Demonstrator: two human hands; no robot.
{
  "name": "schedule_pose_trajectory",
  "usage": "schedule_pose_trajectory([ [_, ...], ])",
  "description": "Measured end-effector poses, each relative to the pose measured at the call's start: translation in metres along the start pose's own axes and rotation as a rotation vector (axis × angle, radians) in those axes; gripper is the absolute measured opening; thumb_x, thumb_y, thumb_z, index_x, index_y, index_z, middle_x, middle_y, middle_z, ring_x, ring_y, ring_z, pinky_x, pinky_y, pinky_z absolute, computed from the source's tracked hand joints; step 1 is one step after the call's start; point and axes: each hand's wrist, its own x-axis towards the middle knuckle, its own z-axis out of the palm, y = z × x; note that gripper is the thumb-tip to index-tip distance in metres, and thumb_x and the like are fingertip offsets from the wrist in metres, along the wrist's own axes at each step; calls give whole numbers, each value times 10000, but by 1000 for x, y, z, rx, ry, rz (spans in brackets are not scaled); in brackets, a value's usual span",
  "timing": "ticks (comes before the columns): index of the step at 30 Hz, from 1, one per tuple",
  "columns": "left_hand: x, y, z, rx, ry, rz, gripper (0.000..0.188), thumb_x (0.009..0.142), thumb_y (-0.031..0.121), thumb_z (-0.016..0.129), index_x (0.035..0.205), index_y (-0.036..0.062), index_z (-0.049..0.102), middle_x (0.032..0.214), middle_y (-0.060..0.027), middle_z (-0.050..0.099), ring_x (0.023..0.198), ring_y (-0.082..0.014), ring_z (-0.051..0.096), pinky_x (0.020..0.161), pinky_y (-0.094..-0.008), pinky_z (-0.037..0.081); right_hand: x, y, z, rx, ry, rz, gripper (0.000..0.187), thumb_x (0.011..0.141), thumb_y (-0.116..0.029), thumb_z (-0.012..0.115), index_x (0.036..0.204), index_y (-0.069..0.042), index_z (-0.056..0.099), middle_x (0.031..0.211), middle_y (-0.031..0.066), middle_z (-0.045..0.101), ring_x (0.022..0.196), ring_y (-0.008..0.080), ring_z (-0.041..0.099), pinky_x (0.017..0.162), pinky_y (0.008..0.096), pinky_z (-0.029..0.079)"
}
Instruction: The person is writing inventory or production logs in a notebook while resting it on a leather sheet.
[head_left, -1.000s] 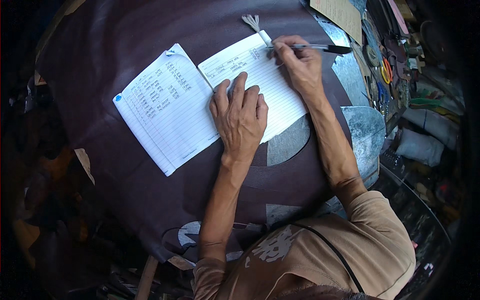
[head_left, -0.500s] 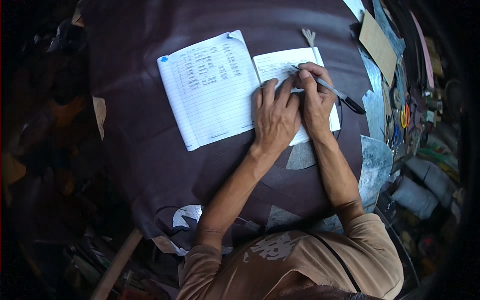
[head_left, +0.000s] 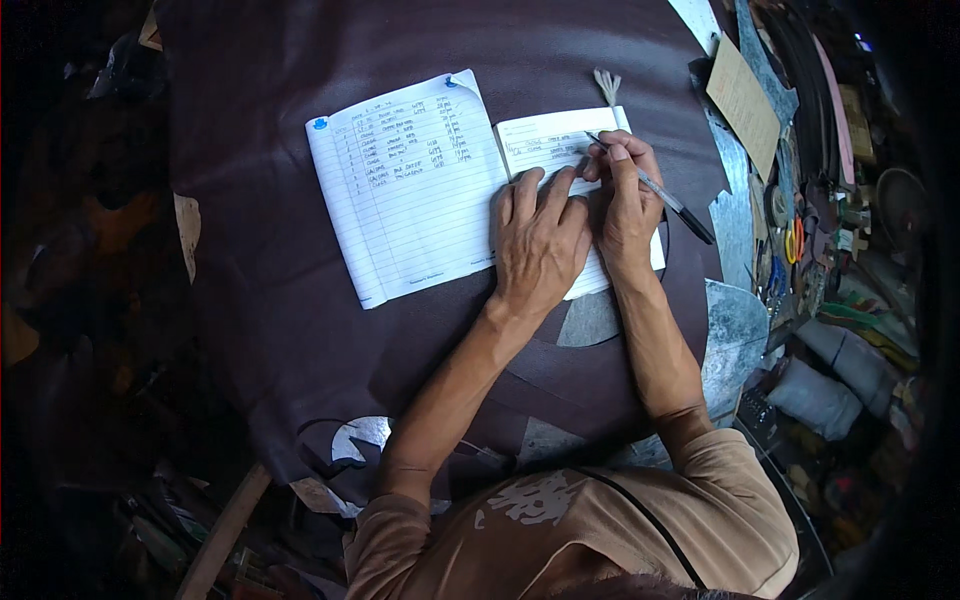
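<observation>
My right hand point(head_left: 631, 205) grips a pen point(head_left: 668, 198) with a clear barrel and a black end, its tip at the written lines near the top of a small notebook point(head_left: 530, 131). My left hand point(head_left: 543, 235) lies on the lower left of that notebook with its fingers stretched out and slightly bent, covering much of the page. Left of it, and partly beneath the small notebook's edge, a larger ruled sheet or notebook point(head_left: 410, 235) carries rows of handwriting in its upper half; one top corner curls over.
Dark brown leather point(head_left: 270, 250) covers the work surface. Cut metal-grey pieces point(head_left: 735, 335) and a tan card point(head_left: 743, 107) lie along the right edge. Beyond stand orange-handled scissors point(head_left: 795, 240) and grey bundles point(head_left: 815, 398). A wooden bar point(head_left: 225, 535) slants at lower left.
The whole view has shifted slightly, so the notebooks sit a little further left in it. The pen tip has moved slightly right along the page. My left hand stays on the notebook.
</observation>
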Motion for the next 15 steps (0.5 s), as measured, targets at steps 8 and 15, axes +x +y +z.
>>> schedule_pose_trajectory([
  [8,-1,-3,1,2,3,-5,166,788,129,725,901,12,688,1267,-137,646,1174,-349,536,984,-522,406,-4,0,5,-138,-40,46,160,1008,-115,598,1077,29,607,969,86,659,903,125,651,788,258,531],
  [15,1,-4,-1,-4,27,-4,173,769,113,727,900,4,696,1159,-129,666,1120,-307,563,937,-481,429,-5,-3,6,-97,-35,62,167,1001,-115,610,1096,22,610,970,86,679,909,118,648,774,247,521],
])
